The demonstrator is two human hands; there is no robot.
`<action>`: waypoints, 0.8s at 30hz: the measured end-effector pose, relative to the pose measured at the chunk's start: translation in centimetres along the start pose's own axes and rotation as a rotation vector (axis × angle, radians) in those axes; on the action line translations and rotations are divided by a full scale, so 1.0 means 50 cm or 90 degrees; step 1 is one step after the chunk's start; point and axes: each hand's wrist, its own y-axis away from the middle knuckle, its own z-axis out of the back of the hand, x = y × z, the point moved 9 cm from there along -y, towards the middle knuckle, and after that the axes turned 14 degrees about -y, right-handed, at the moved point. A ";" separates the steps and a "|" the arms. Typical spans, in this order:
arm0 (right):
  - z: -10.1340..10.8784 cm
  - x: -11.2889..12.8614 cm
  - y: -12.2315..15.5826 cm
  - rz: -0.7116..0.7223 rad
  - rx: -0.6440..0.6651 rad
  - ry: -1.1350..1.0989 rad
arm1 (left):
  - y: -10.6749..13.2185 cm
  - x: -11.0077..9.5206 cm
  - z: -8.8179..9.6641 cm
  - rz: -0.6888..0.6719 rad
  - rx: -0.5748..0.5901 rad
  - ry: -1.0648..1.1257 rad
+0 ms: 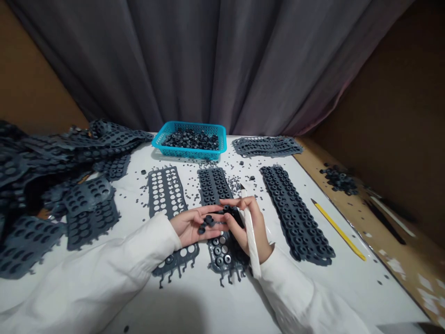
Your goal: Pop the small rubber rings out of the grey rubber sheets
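My left hand (194, 224) lies palm up with its fingers stretched out to the right, and several small black rubber rings (207, 221) rest on it. In my right hand (253, 222) is a white-wrapped, pencil-like stick (251, 236), its dark pointed tip facing away from me. The right thumb and fingertips meet the left fingertips; what lies between them is partly hidden. Beneath both hands is a black moulded rubber sheet (214, 183) with rows of rings in it. Partly under my left forearm lies a similar sheet with punched-out holes (162, 191).
A blue basket (222, 147) of black rings stands at the back. Another ring-filled sheet (295, 213) and a yellow pencil (339, 229) lie right. Sheets are heaped left (31, 167) and stacked behind (267, 146). Loose rings (339, 180) sit on the brown edge. Tiny black scraps litter the table.
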 end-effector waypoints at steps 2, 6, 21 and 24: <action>0.003 -0.003 0.000 -0.003 -0.006 -0.002 | 0.001 0.000 -0.001 0.002 -0.001 -0.016; 0.006 -0.006 0.000 -0.006 -0.014 -0.011 | 0.001 0.000 -0.001 0.001 0.000 -0.011; 0.013 -0.011 -0.004 -0.015 -0.025 -0.028 | 0.003 -0.031 0.019 0.023 -0.083 0.031; 0.023 -0.015 -0.011 -0.015 -0.049 -0.024 | -0.019 -0.155 0.058 -0.055 -0.245 0.027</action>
